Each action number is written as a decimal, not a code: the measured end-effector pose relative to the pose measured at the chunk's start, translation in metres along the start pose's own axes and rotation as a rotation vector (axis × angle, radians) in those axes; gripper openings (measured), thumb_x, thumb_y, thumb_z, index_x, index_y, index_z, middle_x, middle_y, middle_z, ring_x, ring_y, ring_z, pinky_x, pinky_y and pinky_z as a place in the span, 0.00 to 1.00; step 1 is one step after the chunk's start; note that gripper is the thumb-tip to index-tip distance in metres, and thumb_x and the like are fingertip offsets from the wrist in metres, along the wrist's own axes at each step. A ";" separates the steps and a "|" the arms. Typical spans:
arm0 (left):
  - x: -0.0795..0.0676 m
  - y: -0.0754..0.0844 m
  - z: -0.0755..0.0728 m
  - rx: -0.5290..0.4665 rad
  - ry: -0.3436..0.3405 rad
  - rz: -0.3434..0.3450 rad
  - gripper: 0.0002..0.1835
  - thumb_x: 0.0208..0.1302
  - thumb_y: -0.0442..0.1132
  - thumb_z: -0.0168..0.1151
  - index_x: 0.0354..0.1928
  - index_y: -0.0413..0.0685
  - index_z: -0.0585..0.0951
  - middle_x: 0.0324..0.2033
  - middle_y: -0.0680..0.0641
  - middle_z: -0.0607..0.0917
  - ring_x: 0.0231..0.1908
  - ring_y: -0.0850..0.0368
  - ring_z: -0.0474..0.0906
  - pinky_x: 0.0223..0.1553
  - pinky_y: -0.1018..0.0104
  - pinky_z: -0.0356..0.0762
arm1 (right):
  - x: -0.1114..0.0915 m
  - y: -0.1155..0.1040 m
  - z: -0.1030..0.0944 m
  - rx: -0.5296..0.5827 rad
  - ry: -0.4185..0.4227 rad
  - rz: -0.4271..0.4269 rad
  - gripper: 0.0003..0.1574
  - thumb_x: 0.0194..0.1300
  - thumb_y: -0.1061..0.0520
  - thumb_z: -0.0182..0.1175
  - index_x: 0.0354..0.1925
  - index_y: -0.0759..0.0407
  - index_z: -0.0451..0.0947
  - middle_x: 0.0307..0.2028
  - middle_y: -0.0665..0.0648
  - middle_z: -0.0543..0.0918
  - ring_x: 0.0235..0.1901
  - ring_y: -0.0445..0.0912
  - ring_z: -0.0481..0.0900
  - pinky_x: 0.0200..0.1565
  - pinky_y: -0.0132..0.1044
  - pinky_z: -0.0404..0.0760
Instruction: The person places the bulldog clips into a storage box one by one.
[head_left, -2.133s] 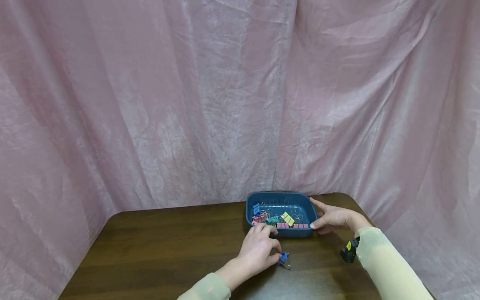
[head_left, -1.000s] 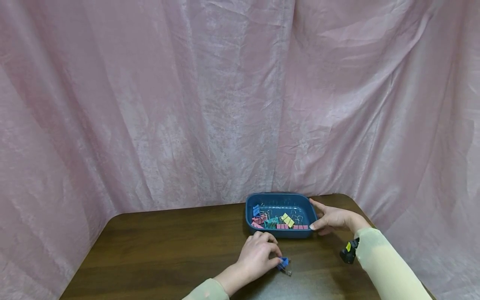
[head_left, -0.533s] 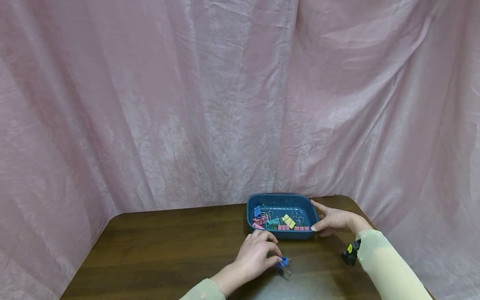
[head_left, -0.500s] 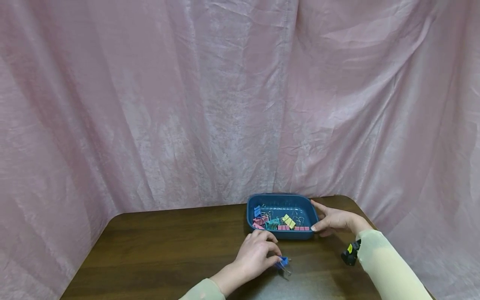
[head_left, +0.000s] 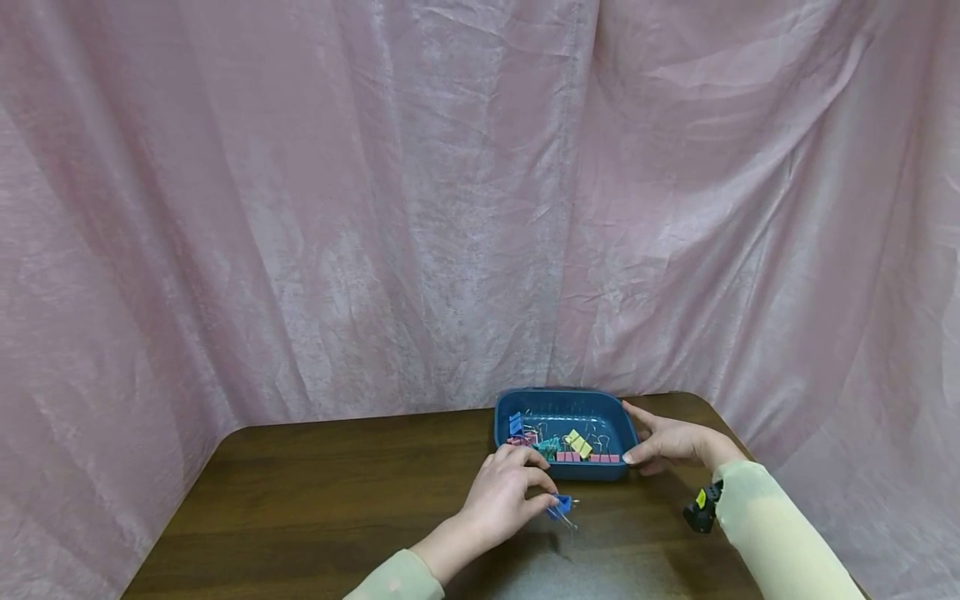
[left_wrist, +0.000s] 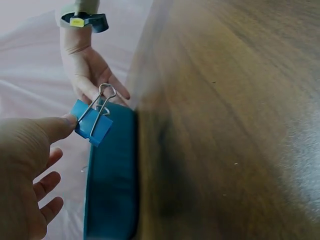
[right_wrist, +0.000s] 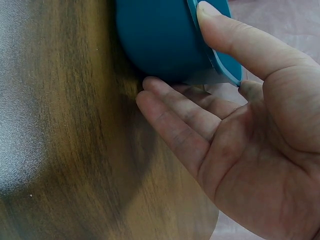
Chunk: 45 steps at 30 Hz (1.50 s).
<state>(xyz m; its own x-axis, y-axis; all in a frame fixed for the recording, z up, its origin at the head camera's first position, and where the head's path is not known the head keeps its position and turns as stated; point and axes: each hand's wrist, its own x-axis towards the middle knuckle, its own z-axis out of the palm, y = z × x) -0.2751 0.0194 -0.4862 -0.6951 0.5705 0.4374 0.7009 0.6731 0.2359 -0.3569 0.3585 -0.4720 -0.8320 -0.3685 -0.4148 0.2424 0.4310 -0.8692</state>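
Between thumb and index finger my left hand point(head_left: 504, 497) pinches a blue binder clip point(head_left: 560, 504), held above the table in front of the bin. In the left wrist view this binder clip point(left_wrist: 92, 122) shows its wire handles pointing up, and the other fingers are off it. My right hand point(head_left: 670, 437) holds the right end of a dark teal plastic bin point(head_left: 581, 472). In the right wrist view its thumb point(right_wrist: 215, 25) lies over the bin's rim, with other fingers beside and below the wall. The left hand partly covers the bin's front left corner.
Inside the bin lie several binder clips: a blue one point(head_left: 515, 424), a yellow one point(head_left: 577, 443), green ones point(head_left: 547, 448) and pink ones point(head_left: 603, 457). The bin stands near the back edge of the brown wooden table point(head_left: 337, 492). A pink curtain point(head_left: 450, 208) hangs behind.
My left hand has raised the blue binder clip off the table and moved it slightly toward the bin and left. The right hand and the bin stay in place.
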 end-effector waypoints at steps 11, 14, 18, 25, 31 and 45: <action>0.009 -0.005 -0.014 -0.036 0.008 -0.056 0.04 0.64 0.55 0.72 0.37 0.71 0.91 0.52 0.60 0.81 0.54 0.58 0.72 0.57 0.57 0.72 | 0.001 -0.001 0.000 -0.001 0.005 0.001 0.76 0.59 0.62 0.75 0.82 0.51 0.29 0.72 0.82 0.53 0.63 0.66 0.74 0.56 0.62 0.78; 0.011 -0.005 -0.018 -0.044 0.011 -0.069 0.04 0.64 0.54 0.71 0.38 0.70 0.91 0.53 0.60 0.81 0.55 0.57 0.72 0.57 0.56 0.71 | 0.000 -0.001 0.000 0.002 0.004 0.000 0.76 0.59 0.62 0.75 0.82 0.51 0.29 0.72 0.82 0.53 0.62 0.66 0.74 0.56 0.62 0.78; 0.014 -0.006 -0.023 -0.039 0.021 -0.068 0.04 0.65 0.54 0.71 0.38 0.70 0.91 0.53 0.60 0.81 0.55 0.57 0.72 0.58 0.56 0.71 | 0.001 0.000 0.000 0.007 -0.001 -0.008 0.76 0.59 0.63 0.75 0.82 0.51 0.29 0.73 0.82 0.52 0.62 0.65 0.75 0.56 0.62 0.78; 0.019 -0.009 -0.029 -0.049 0.037 -0.082 0.03 0.64 0.54 0.72 0.37 0.70 0.91 0.52 0.61 0.81 0.55 0.57 0.72 0.57 0.56 0.71 | 0.001 0.000 -0.001 0.009 -0.002 -0.004 0.76 0.59 0.62 0.75 0.82 0.51 0.28 0.73 0.82 0.50 0.63 0.67 0.73 0.56 0.62 0.78; 0.024 -0.011 -0.038 -0.074 0.061 -0.080 0.05 0.64 0.53 0.72 0.38 0.67 0.91 0.51 0.59 0.82 0.55 0.55 0.72 0.57 0.55 0.71 | 0.001 -0.001 -0.001 0.013 -0.007 0.004 0.77 0.59 0.62 0.75 0.82 0.51 0.28 0.73 0.82 0.50 0.64 0.68 0.72 0.56 0.62 0.78; 0.039 -0.015 -0.055 -0.087 0.085 -0.102 0.05 0.67 0.52 0.70 0.38 0.66 0.91 0.53 0.58 0.81 0.58 0.53 0.72 0.58 0.53 0.71 | -0.002 -0.002 0.001 0.007 -0.025 -0.017 0.74 0.62 0.62 0.73 0.82 0.51 0.28 0.73 0.81 0.52 0.64 0.65 0.73 0.57 0.62 0.77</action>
<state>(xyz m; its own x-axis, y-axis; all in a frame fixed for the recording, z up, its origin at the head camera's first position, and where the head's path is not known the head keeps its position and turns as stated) -0.3038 0.0053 -0.4247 -0.7499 0.4567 0.4786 0.6410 0.6803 0.3553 -0.3551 0.3572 -0.4701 -0.8235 -0.3963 -0.4060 0.2314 0.4187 -0.8781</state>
